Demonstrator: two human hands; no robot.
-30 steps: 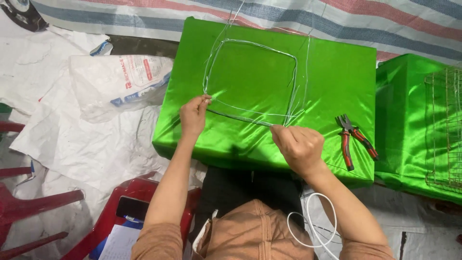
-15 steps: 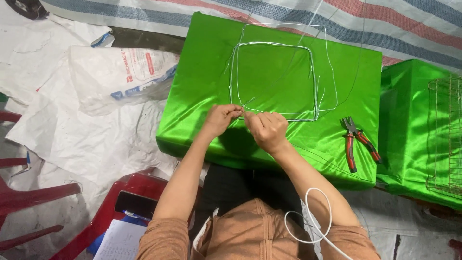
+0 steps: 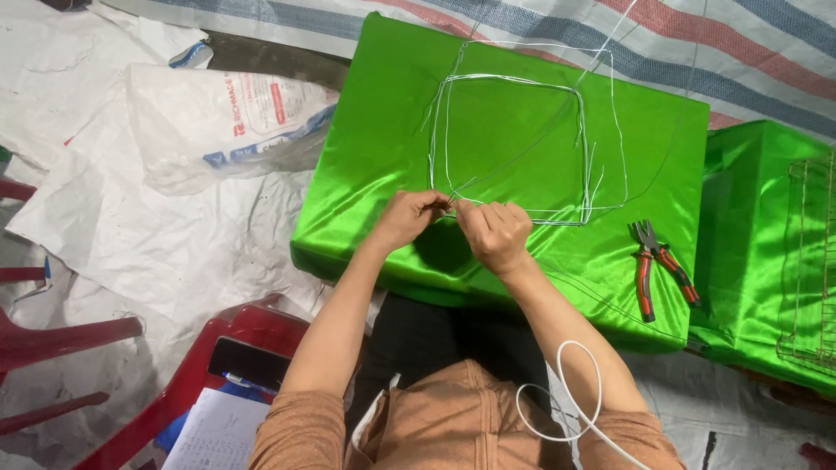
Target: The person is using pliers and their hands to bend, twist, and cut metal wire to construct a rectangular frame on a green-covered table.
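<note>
A square frame of thin silver wire (image 3: 514,144) lies on a block covered in shiny green cloth (image 3: 374,174). My left hand (image 3: 407,218) and my right hand (image 3: 493,233) meet at the frame's near left corner, both pinching the wire there with fingertips almost touching. Loose wire ends stick out beyond the frame on its far and right sides. Red-handled pliers (image 3: 655,265) rest on the green cloth to the right of my right hand, untouched.
A second green-covered block (image 3: 758,252) with a wire grid (image 3: 814,261) on it stands at the right. A white plastic sack (image 3: 226,122) and white sheeting lie at the left. Red plastic chairs (image 3: 200,365), a dark phone (image 3: 244,361) and papers sit near my left elbow.
My hands, spread apart along the near wire a second ago, have come together at the near left corner. The view has shifted so the frame sits more to the right.
</note>
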